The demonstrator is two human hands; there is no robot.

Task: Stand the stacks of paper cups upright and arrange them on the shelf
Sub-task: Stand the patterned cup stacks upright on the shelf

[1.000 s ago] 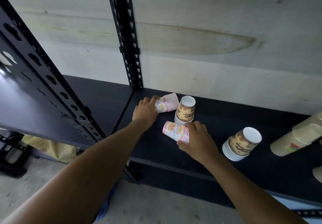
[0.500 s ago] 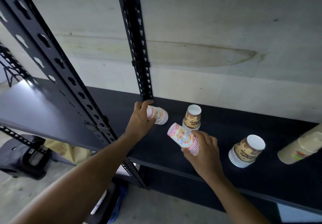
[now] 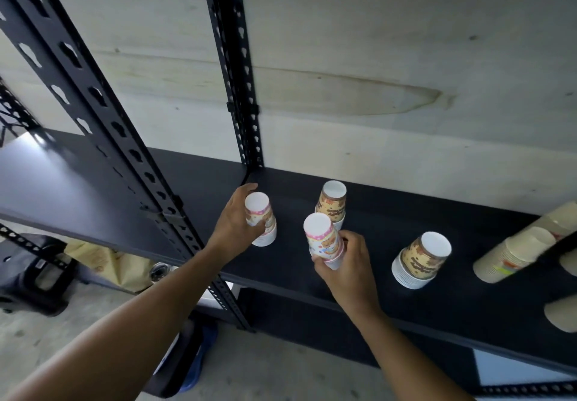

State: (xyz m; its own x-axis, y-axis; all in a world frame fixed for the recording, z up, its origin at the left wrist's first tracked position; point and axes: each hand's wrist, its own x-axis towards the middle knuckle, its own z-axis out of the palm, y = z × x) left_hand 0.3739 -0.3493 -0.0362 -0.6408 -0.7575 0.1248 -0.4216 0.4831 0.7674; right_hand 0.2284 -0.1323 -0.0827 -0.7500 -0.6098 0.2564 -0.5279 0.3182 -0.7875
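At the left end of the black shelf (image 3: 468, 291), near the slotted back post (image 3: 237, 88), the left hand (image 3: 232, 226) wraps around a pink cup stack (image 3: 260, 221), which stands base up with its rims down on the shelf. The risk here is the wide rim end: if the fingers let go while the stack leans, the nested cups could slide apart or topple toward the post.

Just to the right and nearer the front edge, the right hand (image 3: 349, 263) grips a second pink stack (image 3: 324, 243) low down, near its rims. It looks slightly tilted, and I cannot tell whether its bottom is fully on the shelf, since the fingers hide it. Released early, it could tip forward off the front edge, or knock the brown stack (image 3: 332, 204) standing just behind it.

Further right, another brown stack (image 3: 421, 260) stands upright, apart from both hands, and seems safe unless an arm sweeps past it.

At the far right, plain beige stacks (image 3: 515, 254) lie on their sides, some cut off by the frame, so they are yet to be stood up. Being round, they may roll toward the front edge when touched, and long stacks can bend and separate if lifted by one end.
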